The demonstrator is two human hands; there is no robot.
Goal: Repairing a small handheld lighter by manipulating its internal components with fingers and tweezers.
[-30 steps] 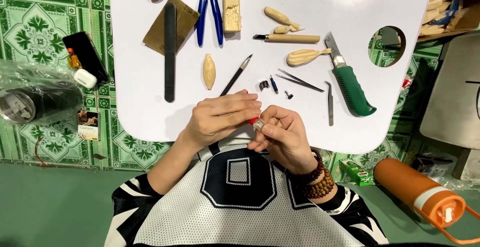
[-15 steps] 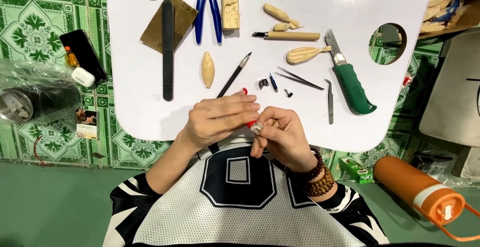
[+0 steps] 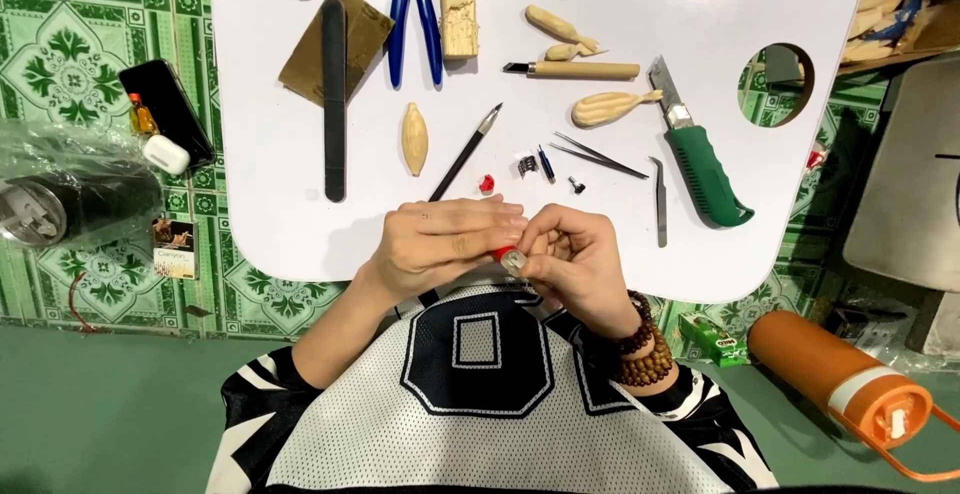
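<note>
- Where the white table (image 3: 300, 224) meets the person's chest, at about 6 o'clock on its near edge, both hands are brought together over a tiny piece.
- The left hand (image 3: 440, 246) is curled, fingers closed narrowly, its fingertips pinching a small red piece (image 3: 505, 253) from the 9 o'clock side.
- The right hand (image 3: 578, 262) is also curled tight, thumb and forefinger pinched on a small silvery part (image 3: 516, 263) that touches the red piece at about its 4 o'clock; how the two parts join is too small to tell.
- Beaded bracelets (image 3: 642, 346) circle the right wrist.
- At 12 o'clock from the hands, near them, lie a second red bit (image 3: 487, 184), small dark metal bits (image 3: 528, 164), a thin black craft knife (image 3: 466, 152) and tweezers (image 3: 598, 157).
- At 1 to 2 o'clock sits a green-handled utility knife (image 3: 700, 164), with a carved wooden piece (image 3: 608, 107) just beside its blade.
- At 11 o'clock lie a black file (image 3: 334, 94), an oval wooden blank (image 3: 414, 138) and blue-handled pliers (image 3: 414, 16).
</note>
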